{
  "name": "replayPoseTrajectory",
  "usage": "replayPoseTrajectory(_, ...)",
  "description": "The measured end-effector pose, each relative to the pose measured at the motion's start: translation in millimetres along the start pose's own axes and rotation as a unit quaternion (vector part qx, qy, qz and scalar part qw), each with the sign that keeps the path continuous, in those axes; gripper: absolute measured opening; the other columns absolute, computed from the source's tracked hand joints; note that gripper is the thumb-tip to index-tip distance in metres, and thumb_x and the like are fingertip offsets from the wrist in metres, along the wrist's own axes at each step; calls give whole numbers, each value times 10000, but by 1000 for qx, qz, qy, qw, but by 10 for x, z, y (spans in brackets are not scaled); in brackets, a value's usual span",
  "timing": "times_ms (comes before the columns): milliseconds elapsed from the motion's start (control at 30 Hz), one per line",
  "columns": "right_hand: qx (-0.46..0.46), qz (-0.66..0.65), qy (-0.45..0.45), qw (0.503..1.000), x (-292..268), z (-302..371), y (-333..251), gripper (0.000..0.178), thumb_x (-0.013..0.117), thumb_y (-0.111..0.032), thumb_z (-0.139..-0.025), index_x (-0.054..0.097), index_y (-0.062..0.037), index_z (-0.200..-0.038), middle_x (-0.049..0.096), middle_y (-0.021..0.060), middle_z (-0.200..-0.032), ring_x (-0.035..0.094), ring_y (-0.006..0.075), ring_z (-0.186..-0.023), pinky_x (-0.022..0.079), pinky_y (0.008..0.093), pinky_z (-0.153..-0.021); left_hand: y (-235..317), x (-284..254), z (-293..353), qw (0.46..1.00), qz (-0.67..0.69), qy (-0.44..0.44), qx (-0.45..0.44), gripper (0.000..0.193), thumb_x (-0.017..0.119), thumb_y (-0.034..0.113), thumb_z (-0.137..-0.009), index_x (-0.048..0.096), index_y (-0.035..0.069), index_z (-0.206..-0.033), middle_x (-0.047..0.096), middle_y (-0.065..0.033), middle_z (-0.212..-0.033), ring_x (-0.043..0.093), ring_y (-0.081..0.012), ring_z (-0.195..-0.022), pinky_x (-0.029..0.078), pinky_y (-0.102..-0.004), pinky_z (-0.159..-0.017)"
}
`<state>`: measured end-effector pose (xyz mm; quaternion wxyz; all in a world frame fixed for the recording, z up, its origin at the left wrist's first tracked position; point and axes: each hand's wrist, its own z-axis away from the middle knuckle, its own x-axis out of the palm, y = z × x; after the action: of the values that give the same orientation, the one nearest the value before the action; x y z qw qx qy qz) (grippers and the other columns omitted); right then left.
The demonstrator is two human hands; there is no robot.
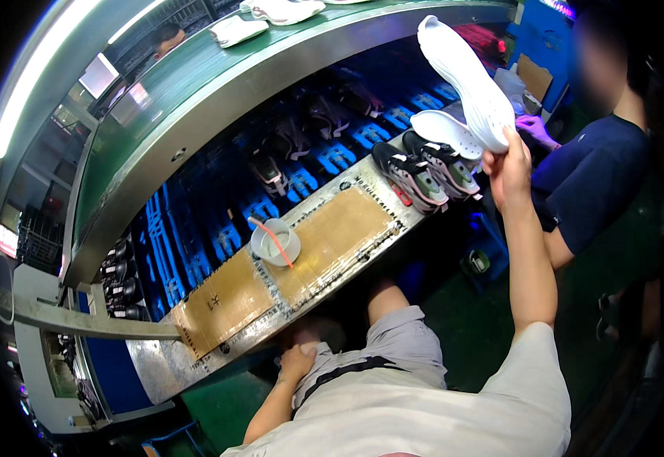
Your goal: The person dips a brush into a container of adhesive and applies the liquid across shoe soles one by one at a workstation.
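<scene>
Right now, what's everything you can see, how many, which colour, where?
White soles: two, white, upper right
Workbench: one, silvery, middle
Sneakers: two, black and grey, workbench's right end
Cardboard: two pieces, tan, on workbench
Cup: one, whitish, on cardboard
Stick: one, orange-red, in cup
Belt: one, green, across top
Shoe pieces: several, white, on belt
Fixtures: many, blue, below belt
Dark shoes: several, blackish, among fixtures
Light tubes: at least two, white, upper left
Co-workers: two, one dark-clothed at right, one behind belt
Right hand: one, bare, gripping a sole
Left hand: one, bare, at lap
</scene>
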<state>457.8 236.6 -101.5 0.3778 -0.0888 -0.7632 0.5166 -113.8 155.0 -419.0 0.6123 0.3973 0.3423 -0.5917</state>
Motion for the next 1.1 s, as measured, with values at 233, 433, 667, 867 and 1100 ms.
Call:
replayPoseTrajectory(233, -46, -15, 56, 997, 390, -1727, -215, 370, 490, -344, -1071, 609, -12, -1186, 669, 102, -918, 587, 158, -626, 433, 305, -479, 111, -22, -195, 996, 59, -63, 8, 780, 595, 645, -892, 720, -82, -1149, 689, -343, -1180, 665, -456, -1158, 493, -486, -1044)
replayPoseTrajectory(433, -65, 37, 94, 993, 865, -3373, -593, 329, 496, -329, -1084, 625, -29, -1123, 696, 87, -852, 619, 170, -605, 486, 307, -476, 217, -125, -150, 995, 51, -89, -12, 799, 563, 676, -895, 728, -66, -1140, 705, -322, -1167, 676, -437, -1153, 502, -464, -1038)
replayPoseTrajectory(667, -117, 37, 248, 961, 953, -4750, -428, 451, 669, -247, -1004, 568, 100, -1273, 664, 209, -1178, 720, 278, -886, 651, 386, -781, 455, -28, -202, 994, 37, -102, -8, 780, 590, 686, -861, 730, -41, -1104, 732, -305, -1082, 711, -416, -1074, 520, -464, -1000)
replayPoseTrajectory(867, -215, 114, 140, 960, 933, -3591, 224, 260, 581, -128, -998, 689, -15, -1205, 715, 102, -1078, 697, 187, -933, 587, 309, -751, 449, 40, -203, 998, 30, -51, 7, 713, 629, 638, -853, 719, -29, -1089, 727, -303, -1086, 700, -432, -1062, 517, -490, -988)
replayPoseTrajectory(1100, -316, 125, -144, 929, 1056, -785, 580, 244, 495, 52, -965, 689, -14, -1097, 673, 65, -948, 622, 132, -824, 528, 283, -754, 276, 110, -21, 1000, 26, 4, 0, 673, 656, 593, -857, 692, -18, -1139, 703, -310, -1154, 654, -445, -1130, 481, -498, -1025)
